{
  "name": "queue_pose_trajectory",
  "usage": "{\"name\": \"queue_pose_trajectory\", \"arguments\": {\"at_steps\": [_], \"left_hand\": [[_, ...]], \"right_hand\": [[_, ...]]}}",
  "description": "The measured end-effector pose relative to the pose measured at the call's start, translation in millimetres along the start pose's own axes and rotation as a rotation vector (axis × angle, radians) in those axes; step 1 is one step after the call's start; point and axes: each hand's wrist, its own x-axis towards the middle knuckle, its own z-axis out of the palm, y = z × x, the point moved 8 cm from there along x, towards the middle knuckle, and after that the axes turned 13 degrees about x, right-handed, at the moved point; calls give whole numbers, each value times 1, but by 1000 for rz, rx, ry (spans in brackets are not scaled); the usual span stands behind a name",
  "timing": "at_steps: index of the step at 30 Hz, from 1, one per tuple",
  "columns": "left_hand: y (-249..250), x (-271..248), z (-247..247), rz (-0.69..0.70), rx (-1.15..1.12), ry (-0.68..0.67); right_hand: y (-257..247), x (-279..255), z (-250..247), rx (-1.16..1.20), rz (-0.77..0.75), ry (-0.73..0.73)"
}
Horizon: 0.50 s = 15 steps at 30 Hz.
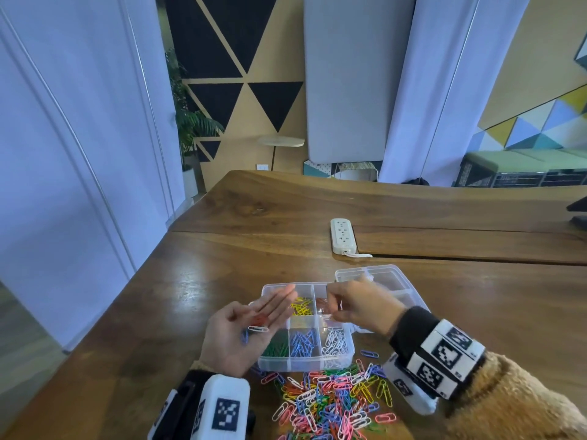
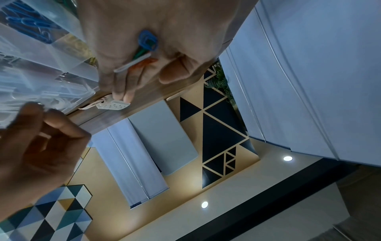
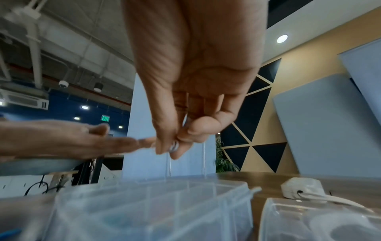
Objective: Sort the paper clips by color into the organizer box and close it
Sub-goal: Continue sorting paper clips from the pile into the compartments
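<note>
From the head camera, a clear organizer box (image 1: 306,363) sits on a wooden table (image 1: 197,281), its lid (image 1: 378,277) lying open just behind and to the right. Its near compartments hold green, blue and white clips; the far ones hold yellow and red. A loose pile of mixed paper clips (image 1: 330,398) lies on the table just in front of the box. The left hand (image 1: 244,328) is held palm up beside the box's left edge, fingers straight, with a white clip (image 1: 258,329), some red clips and a blue clip lying on the palm. The right hand (image 1: 355,304) hovers over the far right compartment, fingers bunched together. A power strip (image 1: 342,235) lies farther back.

From the left wrist camera, the open palm (image 2: 156,32) carries blue, green, white and red clips, with the box to its left.

From the right wrist camera, the thumb and fingertips (image 3: 164,145) pinch a small pale clip (image 3: 174,147) above the box (image 3: 148,203).
</note>
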Motion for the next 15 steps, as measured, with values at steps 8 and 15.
{"name": "queue_pose_trajectory", "arguments": {"at_steps": [8,15], "left_hand": [[-15,3,15,-77,83,31],[-28,9,2,-69,201,211]], "right_hand": [[-1,-7,21,-142,86,-69],[-61,-21,4,40,-249,181]]}}
